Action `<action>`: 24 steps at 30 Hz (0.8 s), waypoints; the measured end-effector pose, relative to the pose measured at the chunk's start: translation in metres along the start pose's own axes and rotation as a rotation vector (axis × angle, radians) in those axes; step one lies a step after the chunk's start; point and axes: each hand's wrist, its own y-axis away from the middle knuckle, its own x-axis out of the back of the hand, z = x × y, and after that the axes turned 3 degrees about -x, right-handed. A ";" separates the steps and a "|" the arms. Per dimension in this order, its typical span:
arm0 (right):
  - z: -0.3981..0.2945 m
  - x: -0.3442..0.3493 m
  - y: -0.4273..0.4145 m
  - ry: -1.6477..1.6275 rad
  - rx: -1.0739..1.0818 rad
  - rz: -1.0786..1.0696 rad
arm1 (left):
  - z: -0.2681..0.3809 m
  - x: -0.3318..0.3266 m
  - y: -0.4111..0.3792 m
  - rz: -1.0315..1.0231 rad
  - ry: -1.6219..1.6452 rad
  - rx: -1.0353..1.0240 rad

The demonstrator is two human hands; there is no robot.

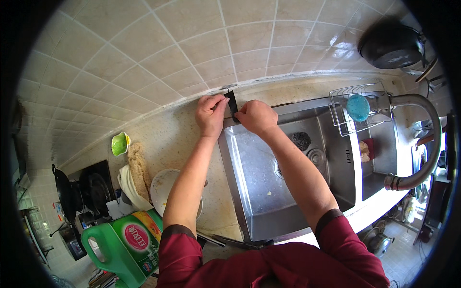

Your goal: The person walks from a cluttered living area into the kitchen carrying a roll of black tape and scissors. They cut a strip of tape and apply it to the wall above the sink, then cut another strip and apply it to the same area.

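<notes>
A flat black strip [231,105] lies between my two hands at the back left corner of the steel sink [259,212]. The thumb and fingers of my left hand [211,113] pinch its upper left edge. My right hand [257,115] has its fingertips on the lower right edge of the strip. A thin metal hook [225,88] shows just above the strip, against the foot of the tiled wall. In the sink basin rests a dark scouring pad [301,140] beside the drain.
A wire rack [338,124] with a blue round sponge [358,107] hangs by the curved faucet [436,140]. To the left are a white bowl [160,187], a green dish [119,144], cloths [138,169] and a green plastic jug [119,248]. A black pan [392,46] hangs at upper right.
</notes>
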 end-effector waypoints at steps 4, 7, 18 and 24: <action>-0.003 -0.006 0.006 0.040 0.013 0.053 | 0.002 0.001 0.001 -0.025 -0.052 0.011; -0.003 -0.007 0.005 0.053 0.023 0.086 | 0.003 0.001 0.001 -0.012 -0.042 0.003; -0.001 -0.012 -0.003 0.124 0.048 0.122 | -0.005 -0.002 0.002 0.015 -0.033 -0.052; -0.008 -0.002 0.000 0.187 0.077 0.057 | -0.006 -0.003 0.003 0.013 -0.024 -0.044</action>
